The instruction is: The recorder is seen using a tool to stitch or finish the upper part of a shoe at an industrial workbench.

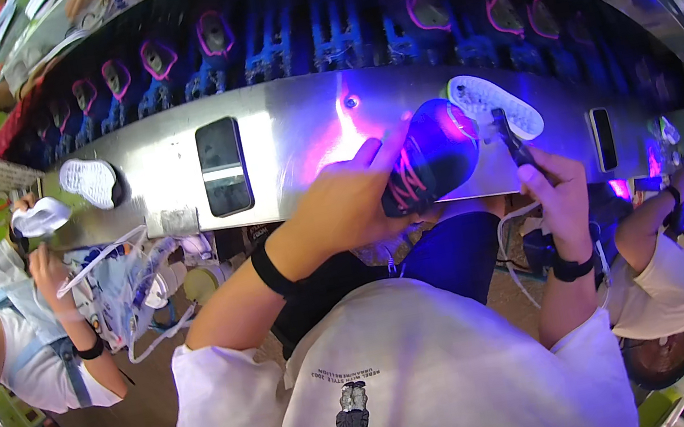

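Observation:
My left hand (345, 204) is closed around a dark shoe (440, 146) with pink-red laces, held tilted over the near edge of the metal table. In my right hand (555, 185) is a slim black brush-like tool (514, 139), gripped between thumb and fingers. Its upper end is at the near side of a white shoe sole (515, 102); whether it touches the sole I cannot tell. The sole lies hollow side up beside the shoe's toe. Purple light falls on the shoe and both hands.
A dark phone (224, 166) lies left of centre on the metal table (279, 115), another phone (602, 138) at the right. Behind runs a rack (337, 31) with several pink-edged shoe parts. Co-workers sit on both sides; a white sole (89, 182) lies near the left one.

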A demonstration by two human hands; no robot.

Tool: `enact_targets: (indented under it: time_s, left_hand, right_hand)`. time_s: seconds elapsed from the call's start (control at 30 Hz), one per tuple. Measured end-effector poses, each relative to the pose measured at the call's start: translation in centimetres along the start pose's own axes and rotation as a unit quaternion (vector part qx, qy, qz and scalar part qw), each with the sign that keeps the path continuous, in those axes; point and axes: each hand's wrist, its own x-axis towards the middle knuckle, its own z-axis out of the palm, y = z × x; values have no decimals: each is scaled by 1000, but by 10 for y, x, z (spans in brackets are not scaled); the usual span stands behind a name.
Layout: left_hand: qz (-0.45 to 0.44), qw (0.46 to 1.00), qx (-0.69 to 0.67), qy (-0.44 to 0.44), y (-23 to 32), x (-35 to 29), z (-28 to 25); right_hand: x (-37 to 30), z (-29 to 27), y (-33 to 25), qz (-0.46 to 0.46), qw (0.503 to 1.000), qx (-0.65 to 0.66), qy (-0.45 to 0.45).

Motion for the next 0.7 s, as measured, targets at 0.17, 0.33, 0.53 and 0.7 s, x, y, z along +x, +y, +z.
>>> enact_targets:
  time_s: [0.17, 0.33, 0.53, 0.7]
  left_hand:
    - [6, 986, -161, -39, 21, -7, 5]
    - [10, 952, -295, -80, 42, 0, 5]
    - [2, 917, -379, -127, 64, 5, 4]
    - [-73, 839, -530, -104, 69, 3, 21]
  right_hand:
    - [-5, -18, -26, -66, 995, -32, -63]
    - [-21, -35, -22, -71, 996, -9, -53]
    - [-34, -51, -18, -52, 997, -19, -59]
    - [-42, -55, -7, -37, 997, -24, -69]
